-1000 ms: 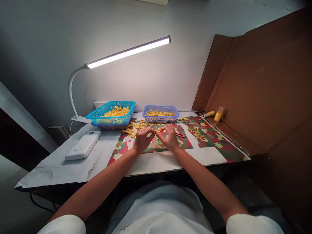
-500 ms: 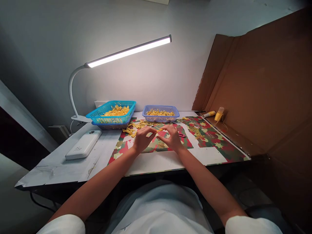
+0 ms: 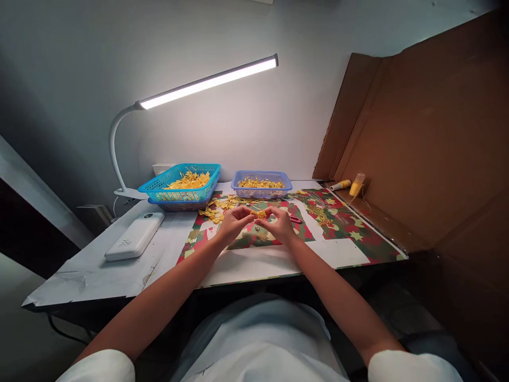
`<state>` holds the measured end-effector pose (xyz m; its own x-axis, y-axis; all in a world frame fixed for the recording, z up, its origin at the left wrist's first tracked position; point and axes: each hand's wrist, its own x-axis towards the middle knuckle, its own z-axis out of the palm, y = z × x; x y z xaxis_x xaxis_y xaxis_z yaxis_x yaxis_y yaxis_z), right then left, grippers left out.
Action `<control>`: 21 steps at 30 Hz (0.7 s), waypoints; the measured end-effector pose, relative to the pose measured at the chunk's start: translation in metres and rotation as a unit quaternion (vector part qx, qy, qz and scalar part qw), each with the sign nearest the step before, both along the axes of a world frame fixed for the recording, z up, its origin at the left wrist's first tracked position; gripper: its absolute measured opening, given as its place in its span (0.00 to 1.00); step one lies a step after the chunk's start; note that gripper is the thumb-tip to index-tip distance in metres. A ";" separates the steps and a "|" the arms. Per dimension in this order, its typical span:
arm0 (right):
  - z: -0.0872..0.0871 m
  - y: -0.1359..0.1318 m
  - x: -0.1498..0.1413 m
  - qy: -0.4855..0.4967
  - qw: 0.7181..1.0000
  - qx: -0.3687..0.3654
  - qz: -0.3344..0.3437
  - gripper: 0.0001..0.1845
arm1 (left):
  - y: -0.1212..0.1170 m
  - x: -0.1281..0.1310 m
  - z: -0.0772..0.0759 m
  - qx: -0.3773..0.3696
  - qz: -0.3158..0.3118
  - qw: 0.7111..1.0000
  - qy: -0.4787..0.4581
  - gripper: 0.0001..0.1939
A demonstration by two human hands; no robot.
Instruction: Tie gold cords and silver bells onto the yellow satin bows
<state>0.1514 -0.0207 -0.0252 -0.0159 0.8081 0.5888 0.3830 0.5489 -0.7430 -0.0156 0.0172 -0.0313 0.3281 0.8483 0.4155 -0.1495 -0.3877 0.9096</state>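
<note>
A small yellow ribbon piece (image 3: 260,214), bunched up like a bow, is pinched between my two hands above the patterned sheet. My left hand (image 3: 234,223) grips its left side with thumb and fingers. On its right side, the thumb and fingertips of my right hand (image 3: 280,224) close on it. Just below the ribbon hangs or lies a tiny shiny round thing (image 3: 257,229); I cannot tell which. A red tool (image 3: 295,219) pokes out beyond my right hand, partly hidden. Loose yellow ribbon strips (image 3: 214,214) lie past my left hand.
A turquoise basket (image 3: 147,190) of yellow ribbon pieces rests on a blue one at the back left. A lilac basket (image 3: 261,194) holds golden loops. Gold cords (image 3: 320,215) lie at right. A white power bank (image 3: 135,237), a lamp (image 3: 113,143) and a cardboard wall (image 3: 429,132) flank the table.
More of the yellow ribbon piece shows between my fingertips now. Both hands stay nearly in place, with the fingers shifted slightly. The view has moved a little.
</note>
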 end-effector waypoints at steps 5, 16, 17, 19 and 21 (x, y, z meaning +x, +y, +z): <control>-0.001 0.001 0.000 0.024 0.999 -0.032 0.012 0.19 | 0.000 0.000 0.002 -0.034 0.001 0.999 -0.006 0.15; -0.007 0.007 0.000 0.073 0.992 -0.096 0.041 0.19 | -0.002 0.001 0.000 0.048 -0.006 0.998 0.040 0.18; -0.007 0.008 0.001 0.085 0.988 -0.114 0.056 0.19 | -0.002 0.001 -0.001 0.062 -0.003 0.997 0.045 0.17; -0.005 0.009 0.002 0.113 0.979 -0.148 0.088 0.21 | -0.003 0.000 -0.001 0.099 0.016 0.993 0.065 0.14; -0.004 0.010 0.002 0.135 0.970 -0.171 0.108 0.22 | -0.004 -0.001 0.000 0.153 0.044 0.982 0.103 0.10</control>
